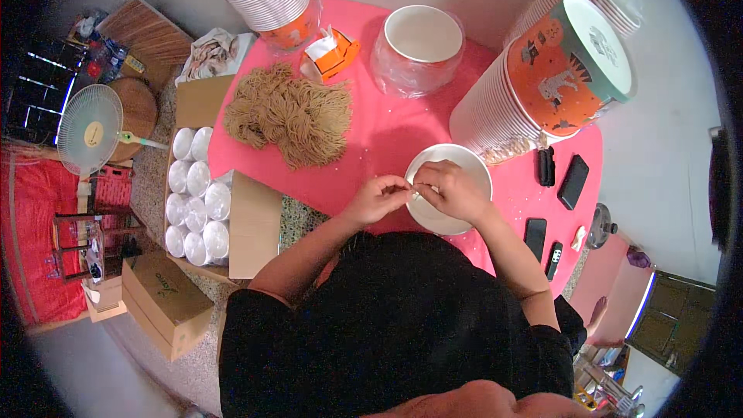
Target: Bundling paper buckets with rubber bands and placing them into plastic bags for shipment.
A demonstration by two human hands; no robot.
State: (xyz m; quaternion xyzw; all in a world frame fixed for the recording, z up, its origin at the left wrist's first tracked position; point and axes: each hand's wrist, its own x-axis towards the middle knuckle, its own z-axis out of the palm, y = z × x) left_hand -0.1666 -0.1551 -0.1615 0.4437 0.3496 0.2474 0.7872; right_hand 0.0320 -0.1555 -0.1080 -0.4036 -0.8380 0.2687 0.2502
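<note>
- White bowl (438,215) is sitting just right of the frame's centre, below the hands.
- Left hand (379,200) and right hand (455,190) are pinching narrowly, holding a piece (416,193) too small to identify.
- Keeping the pinch light and over the bowl should be helping, catching anything dropped.

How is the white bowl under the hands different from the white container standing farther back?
The bowl looks unwrapped, while the container has clear plastic around it. The bowl is beneath the hands; the container stands apart from them. Both are white, round and open-topped, on the pink table.
</note>
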